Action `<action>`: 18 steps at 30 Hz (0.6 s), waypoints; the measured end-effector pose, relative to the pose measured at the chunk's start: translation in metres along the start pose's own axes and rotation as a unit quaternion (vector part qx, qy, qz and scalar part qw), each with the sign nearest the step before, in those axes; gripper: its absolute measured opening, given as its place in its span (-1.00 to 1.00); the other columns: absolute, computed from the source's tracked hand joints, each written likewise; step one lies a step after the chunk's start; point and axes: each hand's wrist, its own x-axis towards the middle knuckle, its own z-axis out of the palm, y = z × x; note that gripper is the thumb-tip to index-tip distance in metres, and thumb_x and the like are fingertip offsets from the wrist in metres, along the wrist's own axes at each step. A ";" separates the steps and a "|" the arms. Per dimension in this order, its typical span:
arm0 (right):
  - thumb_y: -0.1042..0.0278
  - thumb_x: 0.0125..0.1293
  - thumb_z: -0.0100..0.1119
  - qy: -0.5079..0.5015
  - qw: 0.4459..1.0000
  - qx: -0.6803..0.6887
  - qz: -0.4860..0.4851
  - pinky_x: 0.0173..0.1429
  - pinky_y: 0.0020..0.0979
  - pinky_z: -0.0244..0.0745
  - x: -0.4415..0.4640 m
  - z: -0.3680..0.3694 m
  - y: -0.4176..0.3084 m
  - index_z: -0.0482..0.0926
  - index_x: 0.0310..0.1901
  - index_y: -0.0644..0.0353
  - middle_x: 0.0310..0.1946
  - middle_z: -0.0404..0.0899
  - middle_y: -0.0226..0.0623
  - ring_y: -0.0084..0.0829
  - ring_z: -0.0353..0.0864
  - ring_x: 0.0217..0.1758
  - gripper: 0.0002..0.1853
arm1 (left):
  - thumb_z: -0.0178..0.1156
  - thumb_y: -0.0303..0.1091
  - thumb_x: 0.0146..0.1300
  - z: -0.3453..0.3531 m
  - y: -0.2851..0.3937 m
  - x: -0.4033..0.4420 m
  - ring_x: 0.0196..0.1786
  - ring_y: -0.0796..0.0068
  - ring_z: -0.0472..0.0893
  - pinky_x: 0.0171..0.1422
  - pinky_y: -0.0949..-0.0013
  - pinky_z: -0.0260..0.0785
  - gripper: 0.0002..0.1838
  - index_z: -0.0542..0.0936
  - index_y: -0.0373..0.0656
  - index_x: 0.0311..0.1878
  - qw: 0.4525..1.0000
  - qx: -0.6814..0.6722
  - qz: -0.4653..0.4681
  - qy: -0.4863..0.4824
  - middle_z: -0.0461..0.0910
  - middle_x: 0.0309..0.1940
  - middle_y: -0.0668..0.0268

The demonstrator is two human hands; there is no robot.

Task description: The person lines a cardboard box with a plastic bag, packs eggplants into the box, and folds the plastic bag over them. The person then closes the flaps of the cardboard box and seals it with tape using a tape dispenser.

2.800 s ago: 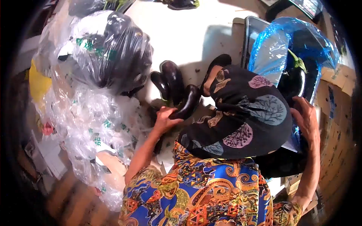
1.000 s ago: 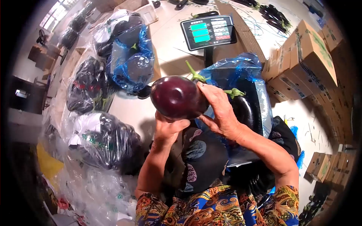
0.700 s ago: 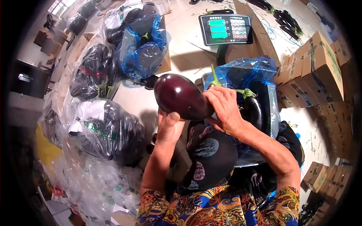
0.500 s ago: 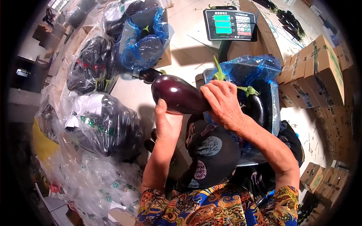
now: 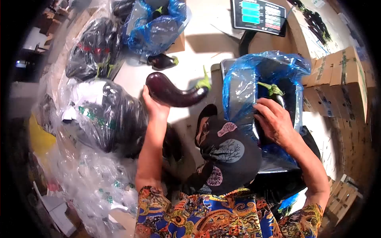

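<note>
A curved, glossy dark purple eggplant [image 5: 170,92] with a green stem rests in my left hand [image 5: 155,106], whose fingers are mostly hidden beneath its thick end. My right hand [image 5: 277,122] is over a blue-bag-lined box [image 5: 238,81] at the scale, fingers bent and thumb apart. Just under it lies an eggplant [image 5: 279,99] with its green stem pointing up and left; whether the fingertips touch it I cannot tell. Another small dark eggplant [image 5: 160,62] lies on the pale surface beyond my left hand.
A scale display [image 5: 258,16] stands behind the box. At the left are clear bags of eggplants [image 5: 107,115] and a second blue-lined box [image 5: 156,35]. Cardboard cartons [image 5: 337,85] are stacked at the right. A patterned dark cloth [image 5: 230,154] lies below my hands.
My right hand has let go of the eggplant's stem end and moved right and down over the lined box. My left hand has shifted left with the eggplant. The view has shifted too.
</note>
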 end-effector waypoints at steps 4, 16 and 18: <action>0.53 0.16 0.29 -0.071 0.996 0.041 0.031 -0.04 -0.21 0.60 -0.024 -0.001 -0.003 0.56 -0.07 0.25 -0.09 0.58 -0.14 -0.08 0.64 -0.11 -0.73 | 0.06 0.13 0.33 -0.088 -0.001 0.054 0.10 0.16 0.59 0.29 -0.10 0.40 -0.51 0.55 -0.09 0.05 0.999 0.009 0.029 0.040 0.62 0.03 0.24; 0.64 0.19 0.25 -0.148 0.979 0.056 0.126 -0.01 -0.26 0.58 -0.027 0.013 -0.005 0.56 -0.09 0.27 -0.05 0.59 -0.08 -0.07 0.66 -0.06 -0.76 | 0.25 -0.18 0.28 -0.120 0.049 0.051 0.18 0.34 0.52 0.28 0.34 0.35 -0.33 0.31 -0.39 0.34 0.879 0.471 0.059 0.053 0.58 0.09 0.13; 0.67 0.20 0.22 -0.165 0.973 0.063 0.150 -0.01 -0.26 0.58 -0.037 0.017 0.002 0.54 -0.06 0.26 -0.03 0.58 -0.09 -0.07 0.65 -0.05 -0.73 | 0.16 -0.19 0.38 -0.116 0.072 -0.018 0.11 0.42 0.58 0.27 0.36 0.38 -0.47 0.41 -0.32 0.30 0.881 0.469 -0.054 -0.015 0.60 0.04 0.21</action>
